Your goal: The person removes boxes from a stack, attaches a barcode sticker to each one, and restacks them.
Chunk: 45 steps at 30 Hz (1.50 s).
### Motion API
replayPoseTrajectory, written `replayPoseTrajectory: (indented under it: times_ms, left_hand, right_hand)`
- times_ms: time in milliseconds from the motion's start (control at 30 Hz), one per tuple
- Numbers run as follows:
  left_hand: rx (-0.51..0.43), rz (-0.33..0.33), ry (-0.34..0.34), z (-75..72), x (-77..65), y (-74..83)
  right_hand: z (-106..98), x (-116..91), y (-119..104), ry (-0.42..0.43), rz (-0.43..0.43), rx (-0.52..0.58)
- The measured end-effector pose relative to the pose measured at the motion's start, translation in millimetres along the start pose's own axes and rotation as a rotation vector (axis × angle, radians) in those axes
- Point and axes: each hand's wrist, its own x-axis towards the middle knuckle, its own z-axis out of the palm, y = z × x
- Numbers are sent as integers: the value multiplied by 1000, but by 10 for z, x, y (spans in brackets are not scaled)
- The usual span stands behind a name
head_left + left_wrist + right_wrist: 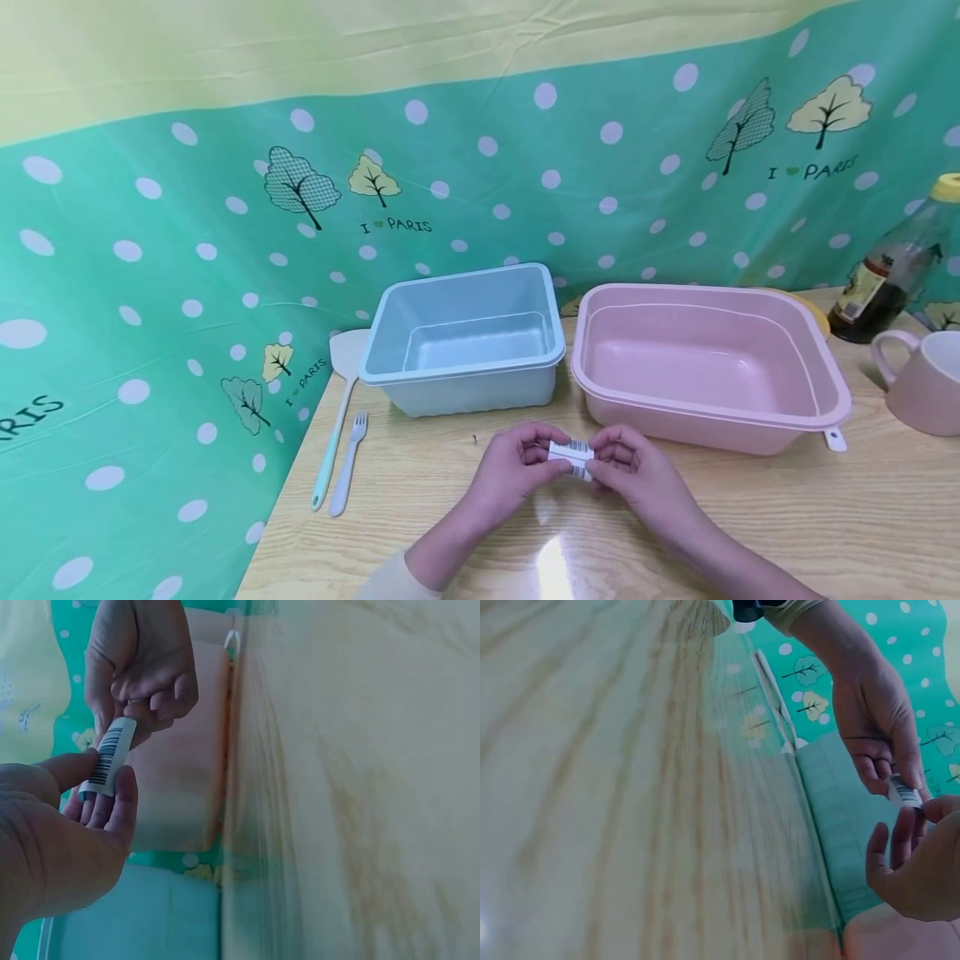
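Between both hands is a small white barcoded item (pixel 573 456), held a little above the table in front of the two tubs. My left hand (pixel 513 468) pinches its left end with thumb and fingers. At its other end my right hand (pixel 639 473) pinches it too. Black barcode stripes on the white item (pixel 109 757) show plainly in the left wrist view; its exact kind cannot be told. In the right wrist view, fingers of both hands partly cover the white item (pixel 904 792).
Behind the hands stand a light blue tub (pixel 480 387) and a pink tub (pixel 697 421). Left lie a spatula (pixel 341 417) and a fork (pixel 349 467). A pink mug (pixel 930 387) and a dark sauce bottle (pixel 873 292) stand right. A tiny dark bit (pixel 475 439) lies on the table.
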Motion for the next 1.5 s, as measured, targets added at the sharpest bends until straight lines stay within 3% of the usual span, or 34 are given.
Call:
replayPoseTrajectory:
  times_ms: [267, 367, 600, 733, 1000, 1233, 1500]
  left_hand:
    - [10, 29, 59, 12, -19, 37]
    - [-2, 29, 75, 19, -27, 54]
    - [-22, 44, 86, 48, -63, 73]
    - [-30, 49, 75, 68, -78, 65]
    - [-86, 28, 25, 127, -105, 53]
    - [-113, 46, 16, 169, -127, 56]
    - [-150, 38, 21, 205, -159, 85]
  right_hand:
    - [7, 2, -20, 95, 3, -17]
    - [4, -11, -24, 108, -31, -78]
    - [19, -37, 2, 191, -362, -335]
    - [33, -46, -8, 182, -461, -386]
    - [17, -56, 19, 155, -478, -429]
    - [16, -65, 12, 172, -479, -466]
    - [23, -67, 3, 169, -498, -435]
